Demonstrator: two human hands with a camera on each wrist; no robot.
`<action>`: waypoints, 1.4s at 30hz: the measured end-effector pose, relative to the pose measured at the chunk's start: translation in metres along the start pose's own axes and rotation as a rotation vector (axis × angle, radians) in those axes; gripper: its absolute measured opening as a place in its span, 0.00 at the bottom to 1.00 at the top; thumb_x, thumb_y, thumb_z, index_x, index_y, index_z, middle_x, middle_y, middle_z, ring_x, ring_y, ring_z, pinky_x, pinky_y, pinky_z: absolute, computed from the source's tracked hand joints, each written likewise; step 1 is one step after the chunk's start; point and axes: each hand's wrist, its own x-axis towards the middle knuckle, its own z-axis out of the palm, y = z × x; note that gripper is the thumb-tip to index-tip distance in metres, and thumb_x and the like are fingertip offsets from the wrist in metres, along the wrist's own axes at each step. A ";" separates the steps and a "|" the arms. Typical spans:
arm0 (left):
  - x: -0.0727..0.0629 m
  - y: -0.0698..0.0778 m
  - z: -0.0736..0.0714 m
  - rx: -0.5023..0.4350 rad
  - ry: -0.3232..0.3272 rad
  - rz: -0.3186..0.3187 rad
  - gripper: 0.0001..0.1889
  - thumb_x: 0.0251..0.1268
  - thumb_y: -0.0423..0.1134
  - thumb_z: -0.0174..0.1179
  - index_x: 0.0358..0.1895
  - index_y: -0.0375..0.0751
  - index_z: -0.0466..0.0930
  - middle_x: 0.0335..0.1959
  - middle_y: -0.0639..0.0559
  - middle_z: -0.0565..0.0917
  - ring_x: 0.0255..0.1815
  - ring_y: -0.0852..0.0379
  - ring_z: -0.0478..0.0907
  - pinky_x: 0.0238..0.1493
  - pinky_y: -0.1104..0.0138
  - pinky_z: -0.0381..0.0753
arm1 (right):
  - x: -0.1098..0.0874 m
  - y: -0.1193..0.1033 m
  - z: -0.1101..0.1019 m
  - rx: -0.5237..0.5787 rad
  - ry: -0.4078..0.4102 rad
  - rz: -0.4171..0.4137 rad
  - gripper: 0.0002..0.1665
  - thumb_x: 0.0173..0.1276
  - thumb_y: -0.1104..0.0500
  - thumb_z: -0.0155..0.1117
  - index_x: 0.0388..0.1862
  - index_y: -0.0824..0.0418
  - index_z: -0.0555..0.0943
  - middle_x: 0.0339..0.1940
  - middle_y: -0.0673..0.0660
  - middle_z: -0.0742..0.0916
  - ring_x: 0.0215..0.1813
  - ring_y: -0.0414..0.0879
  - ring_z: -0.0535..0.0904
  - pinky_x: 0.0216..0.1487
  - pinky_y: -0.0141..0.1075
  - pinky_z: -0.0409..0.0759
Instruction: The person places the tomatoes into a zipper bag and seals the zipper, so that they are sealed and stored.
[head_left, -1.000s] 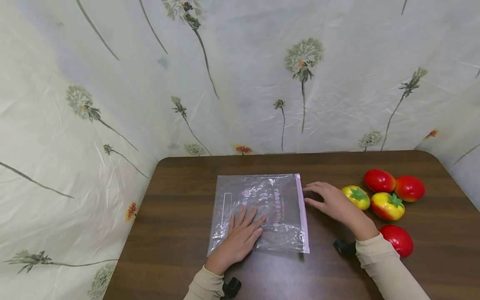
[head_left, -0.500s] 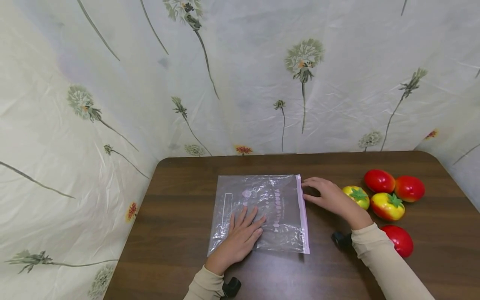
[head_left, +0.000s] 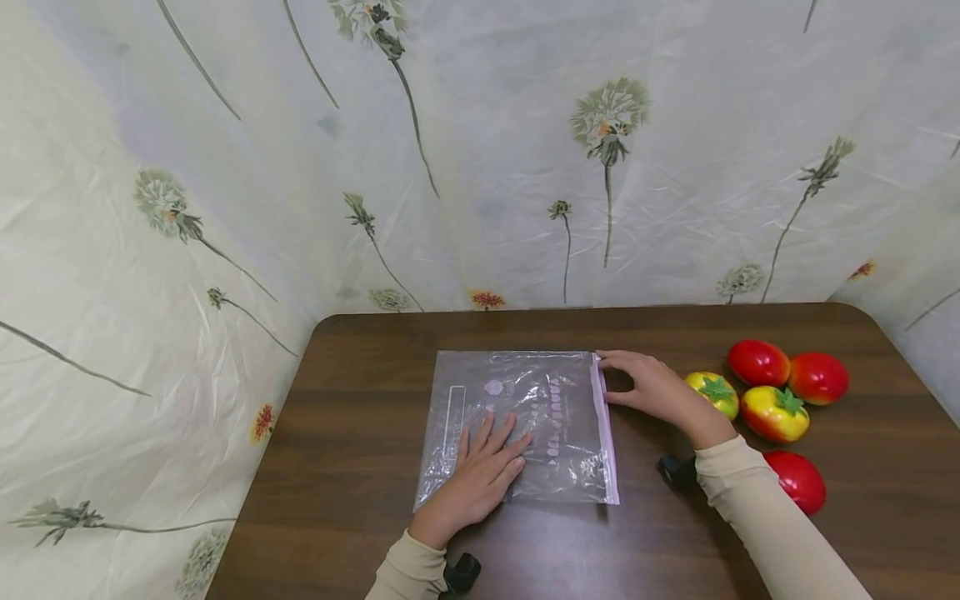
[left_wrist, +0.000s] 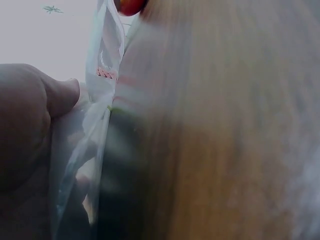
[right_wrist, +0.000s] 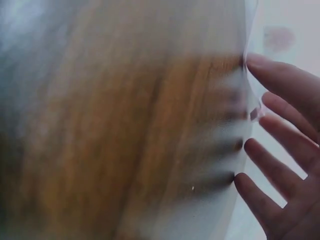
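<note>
- We see the left hand [head_left: 480, 492] laid on the clear zip bag [head_left: 517, 385], fingers spread and gripping nothing.
- We see the right hand [head_left: 654, 396] with thumb and forefinger parted, their tips at the bag's purple strip [head_left: 604, 433]; we cannot tell whether any film is caught there.
- The bag lies flat around the middle of the table [head_left: 360, 433], its strip toward the table's right side.
- We judge it very light and limp, slick where it shines, and apt to slide or crease unless a palm weighs it down.
- We would take hold at the strip, probably its stiffest part, at the corner toward the table's far edge; the thin film might bunch or tear under a hard pull.
- On the table's right part we find five glossy red and yellow fruits [head_left: 776, 414], one partly hidden by the right sleeve [head_left: 765, 512].
- Beyond the table's far edge we see a floral sheet [head_left: 495, 167].
</note>
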 end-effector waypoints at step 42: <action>0.001 0.004 -0.009 -0.046 0.046 0.050 0.32 0.78 0.58 0.53 0.79 0.52 0.65 0.84 0.46 0.60 0.87 0.40 0.43 0.81 0.32 0.38 | 0.002 0.001 -0.002 0.021 -0.028 -0.008 0.41 0.60 0.53 0.80 0.69 0.67 0.77 0.68 0.67 0.82 0.71 0.67 0.74 0.72 0.63 0.70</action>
